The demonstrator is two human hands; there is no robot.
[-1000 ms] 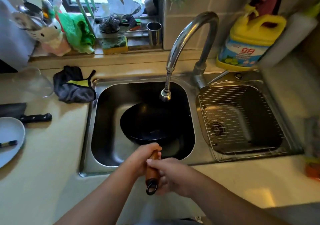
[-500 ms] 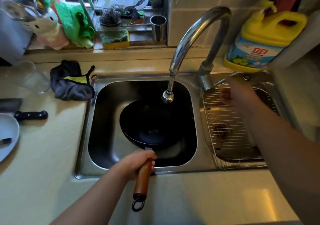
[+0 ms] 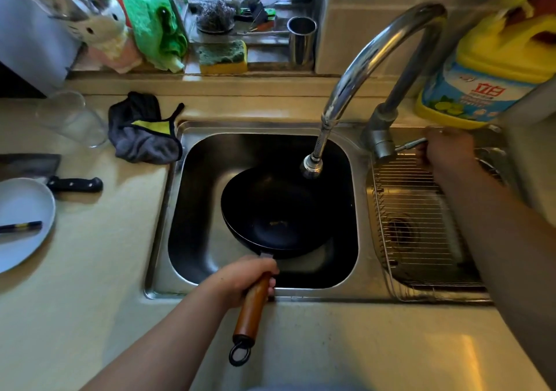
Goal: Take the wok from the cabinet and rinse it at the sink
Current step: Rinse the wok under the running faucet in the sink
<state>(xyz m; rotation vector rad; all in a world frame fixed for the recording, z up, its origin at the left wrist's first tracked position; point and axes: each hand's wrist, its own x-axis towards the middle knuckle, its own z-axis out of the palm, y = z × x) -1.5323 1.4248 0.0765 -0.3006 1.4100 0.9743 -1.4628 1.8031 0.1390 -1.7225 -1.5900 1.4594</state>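
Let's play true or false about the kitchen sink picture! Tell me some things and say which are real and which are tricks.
1. The left hand holds the wok by its wooden handle. True.
2. The wok sits in the basin with the wire rack. False: it is in the left basin; the wire rack is in the right one.
3. The right hand is at the faucet lever. True.
4. Water is pouring into the wok. False: no stream shows from the spout.
5. The knife lies in the sink. False: it lies on the counter, beside a plate.
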